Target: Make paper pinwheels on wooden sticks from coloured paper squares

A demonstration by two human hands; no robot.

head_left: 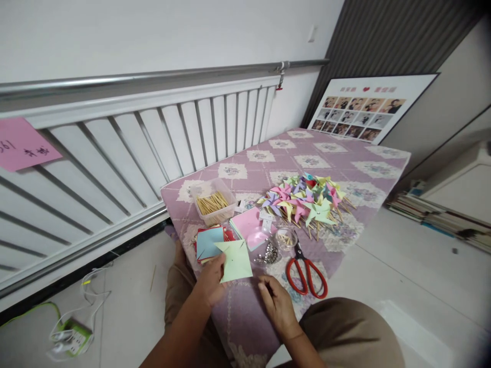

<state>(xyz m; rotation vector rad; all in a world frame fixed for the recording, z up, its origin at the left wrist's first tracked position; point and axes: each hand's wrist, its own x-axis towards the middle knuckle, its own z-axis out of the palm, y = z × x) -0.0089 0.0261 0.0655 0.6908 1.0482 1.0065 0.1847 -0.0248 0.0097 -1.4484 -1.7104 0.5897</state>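
Observation:
My left hand [212,283] pinches a pale green paper square [236,261] that has cuts running in from its corners. It is held just above the near edge of the table, in front of a stack of coloured paper squares [210,242]. Close by on the right, my right hand [279,306] has its fingers curled together; anything inside them is too small or hidden to make out. Past it lie red-handled scissors [307,278], a small pile of metal pins or fasteners [270,252] and a small round container [286,238] with pale little pieces.
A clear plastic box [230,207] holds thin wooden sticks. Pink paper squares [245,223] lie beside it. Several finished paper pinwheels [320,212] are heaped further back on the cloth-covered table [310,161]. A white radiator [180,138] borders the left; a photo board [368,110] leans behind.

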